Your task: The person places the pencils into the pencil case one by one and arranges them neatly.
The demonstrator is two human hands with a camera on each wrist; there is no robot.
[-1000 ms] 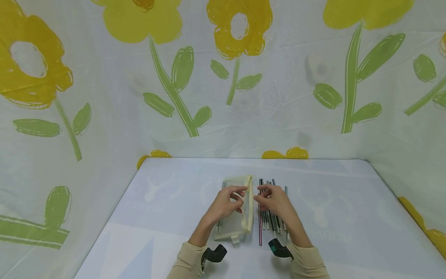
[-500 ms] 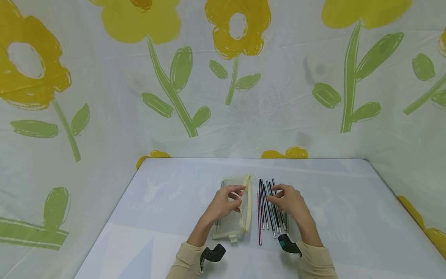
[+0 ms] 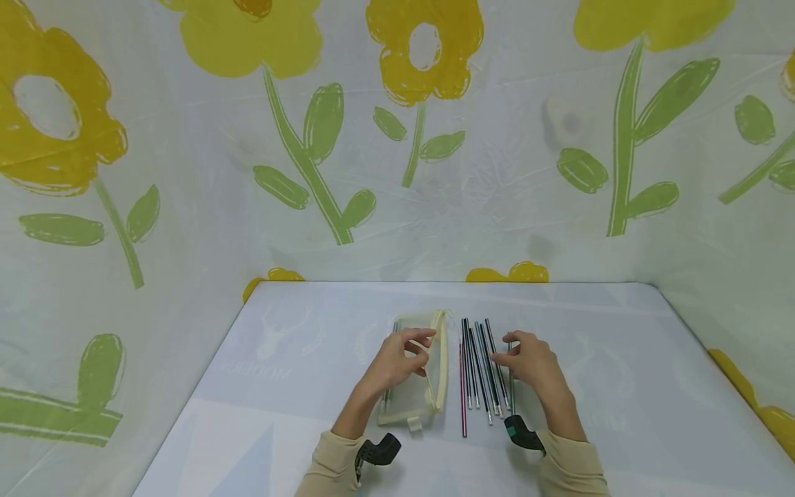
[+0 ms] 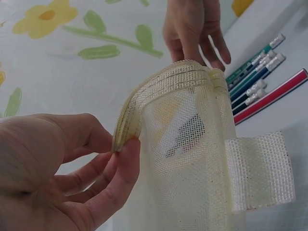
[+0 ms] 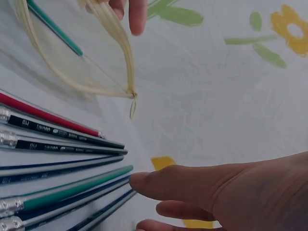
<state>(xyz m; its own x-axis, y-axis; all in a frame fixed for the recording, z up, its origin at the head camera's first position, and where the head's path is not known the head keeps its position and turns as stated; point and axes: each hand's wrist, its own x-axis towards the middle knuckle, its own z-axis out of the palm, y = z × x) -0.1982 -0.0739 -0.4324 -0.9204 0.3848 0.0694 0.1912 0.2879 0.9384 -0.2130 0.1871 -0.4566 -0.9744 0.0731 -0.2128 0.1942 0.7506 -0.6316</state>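
My left hand [image 3: 400,355] pinches the zipped edge of a cream mesh pencil pouch [image 4: 183,144] between thumb and fingers, and the pouch mouth gapes toward the right. Through the mesh a green pencil [image 5: 55,26] lies inside the pouch. To the right of the pouch, several pencils [image 3: 478,366] with dark, green and silver barrels lie side by side, erasers toward me. A red pencil [image 3: 463,414] is the leftmost of the row. My right hand [image 3: 534,362] hovers over the row's right end, thumb and fingers apart, above a green pencil [image 3: 512,386].
A fabric tab [image 4: 262,171] sticks out from the pouch's near end. The white table [image 3: 248,414] ends at a back edge against a flower-printed curtain [image 3: 472,207]. Black wrist cameras hang below both wrists.
My right hand has moved right across the pencils, from beside the pouch mouth to the row's right end. The left hand keeps its pinch on the pouch edge, nearly still.
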